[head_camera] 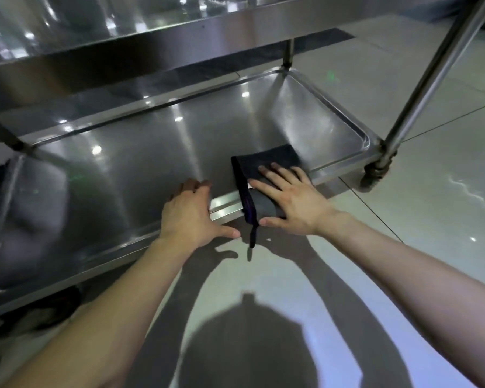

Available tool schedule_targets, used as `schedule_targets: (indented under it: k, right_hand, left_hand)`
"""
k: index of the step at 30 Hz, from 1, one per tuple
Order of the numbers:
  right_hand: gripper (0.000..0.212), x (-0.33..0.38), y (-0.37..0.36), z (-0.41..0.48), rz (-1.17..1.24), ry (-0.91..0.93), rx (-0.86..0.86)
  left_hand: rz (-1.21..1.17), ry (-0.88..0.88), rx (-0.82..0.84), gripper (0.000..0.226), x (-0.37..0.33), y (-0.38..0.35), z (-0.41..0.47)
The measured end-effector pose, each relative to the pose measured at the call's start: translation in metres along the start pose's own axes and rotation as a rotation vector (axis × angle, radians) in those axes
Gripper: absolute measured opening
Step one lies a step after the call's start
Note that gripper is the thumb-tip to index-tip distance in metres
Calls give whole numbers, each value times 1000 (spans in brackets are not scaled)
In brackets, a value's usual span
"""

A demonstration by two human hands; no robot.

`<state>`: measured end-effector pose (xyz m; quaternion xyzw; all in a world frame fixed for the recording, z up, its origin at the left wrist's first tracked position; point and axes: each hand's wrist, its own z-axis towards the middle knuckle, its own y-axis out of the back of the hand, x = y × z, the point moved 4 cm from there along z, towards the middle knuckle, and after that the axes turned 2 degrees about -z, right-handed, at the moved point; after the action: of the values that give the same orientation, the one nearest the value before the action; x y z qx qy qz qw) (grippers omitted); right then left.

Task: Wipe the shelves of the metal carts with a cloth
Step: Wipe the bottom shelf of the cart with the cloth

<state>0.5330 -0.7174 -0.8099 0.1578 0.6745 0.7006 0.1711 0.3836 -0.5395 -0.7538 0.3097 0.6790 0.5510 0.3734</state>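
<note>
A dark folded cloth (266, 161) lies on the bottom shelf (157, 152) of the stainless steel cart, draped over the shelf's near rim, with a loose strand hanging down. My right hand (289, 200) presses flat on the cloth, fingers straight and spread. My left hand (191, 211) rests on the near rim just left of the cloth, fingers bent over the edge onto the shelf, thumb pointing right.
The cart's upper shelf (140, 49) overhangs at the top. A slanted cart leg (431, 79) and a caster wheel (373, 175) stand at the right. Pale tiled floor (403, 205) lies in front, with my shadow on it. A dark floor mat (263, 54) lies behind the cart.
</note>
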Motion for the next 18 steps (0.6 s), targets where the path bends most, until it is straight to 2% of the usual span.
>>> schedule_targets:
  k: [2,5,7,16,18]
  right_hand:
    - [111,-11,11,3,31,11,-5]
    - [129,-38,25,7,-9,-65,49]
    - [127,-28,19,15,-63,-63,128]
    - [114,136,-2,75,-176,79,169]
    - [114,155,-4,79,-178,90,163]
  left_hand:
    - [21,29,16,142,30,6,-12]
    - [72,90,19,140,78,19,-27]
    - [100,110,31,133,101,24,-34]
    - [53,20,107,143,128,20,-41]
    - [34,19,121,144,137,22,-44]
